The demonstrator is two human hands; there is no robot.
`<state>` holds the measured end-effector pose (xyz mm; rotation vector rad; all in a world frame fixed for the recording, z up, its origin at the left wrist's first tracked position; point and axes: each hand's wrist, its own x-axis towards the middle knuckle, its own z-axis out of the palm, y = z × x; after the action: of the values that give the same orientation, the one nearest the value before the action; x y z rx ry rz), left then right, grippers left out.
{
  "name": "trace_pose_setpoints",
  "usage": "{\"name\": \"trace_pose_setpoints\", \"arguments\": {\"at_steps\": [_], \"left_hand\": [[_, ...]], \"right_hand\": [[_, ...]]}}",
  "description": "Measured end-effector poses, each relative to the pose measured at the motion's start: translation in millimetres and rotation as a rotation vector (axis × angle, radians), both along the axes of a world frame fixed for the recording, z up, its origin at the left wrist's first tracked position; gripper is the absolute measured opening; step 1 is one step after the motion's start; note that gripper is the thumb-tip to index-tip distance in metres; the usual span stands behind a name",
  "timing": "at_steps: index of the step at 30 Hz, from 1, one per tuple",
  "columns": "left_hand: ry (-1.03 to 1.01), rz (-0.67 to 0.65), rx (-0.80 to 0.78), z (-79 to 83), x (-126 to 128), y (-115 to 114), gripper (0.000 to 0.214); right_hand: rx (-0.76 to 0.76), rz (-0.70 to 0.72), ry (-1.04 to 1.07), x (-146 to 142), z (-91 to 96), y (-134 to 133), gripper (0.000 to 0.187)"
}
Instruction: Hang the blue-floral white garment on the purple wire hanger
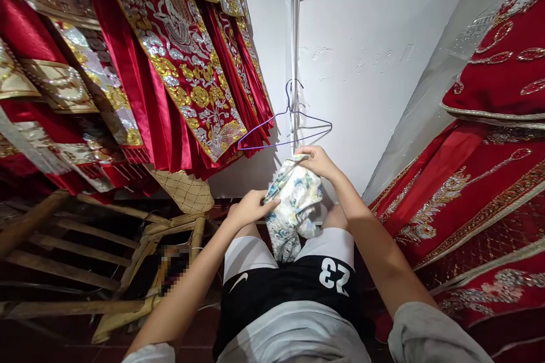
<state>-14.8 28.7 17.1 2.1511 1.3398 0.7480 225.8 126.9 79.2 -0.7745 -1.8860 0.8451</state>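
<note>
A white garment with a blue and green flower print (pixel 293 204) hangs bunched in front of my legs. My left hand (pixel 249 208) is closed on its left side at the lower edge of the bunch. My right hand (pixel 317 160) is closed on its top, just under a purple wire hanger (pixel 284 127). The hanger hangs bare against a white wall, by a thin vertical pipe (pixel 294 39). I cannot tell whether the garment touches the hanger.
Red robes with gold and silver embroidery (pixel 179 57) hang at the upper left, and more lie at the right (pixel 481 181). A wooden chair frame (pixel 140 249) stands at the lower left. I wear black and white shorts marked 23 (pixel 298 289).
</note>
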Motion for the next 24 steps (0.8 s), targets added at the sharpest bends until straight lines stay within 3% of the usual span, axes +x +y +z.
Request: {"name": "trace_pose_setpoints", "arguments": {"at_steps": [4,7,9,12,16,20,24], "left_hand": [[0.290,0.148,0.187,30.7,-21.2,-1.0,0.043],[0.380,0.182,0.151,30.5,-39.7,3.6,0.044],[0.415,0.196,0.098,24.7,-54.5,8.8,0.042],[0.417,0.228,0.036,21.7,-76.3,21.1,0.036],[0.261,0.210,0.161,40.5,-89.1,42.5,0.027],[0.078,0.122,0.349,69.9,-71.8,64.3,0.029],[-0.003,0.110,0.306,84.5,-43.5,91.3,0.029]], "right_hand": [[0.088,-0.188,0.131,-20.5,-5.3,54.8,0.042],[0.041,-0.319,0.117,-24.6,-14.9,83.5,0.035],[-0.014,-0.313,0.030,-18.5,-23.4,91.1,0.028],[-0.012,-0.267,-0.035,-0.6,-33.4,85.0,0.018],[0.063,-0.239,-0.030,26.9,-31.0,60.1,0.017],[0.046,-0.226,-0.019,44.5,-16.0,34.3,0.019],[0.045,-0.194,0.005,46.3,-3.8,14.8,0.018]]}}
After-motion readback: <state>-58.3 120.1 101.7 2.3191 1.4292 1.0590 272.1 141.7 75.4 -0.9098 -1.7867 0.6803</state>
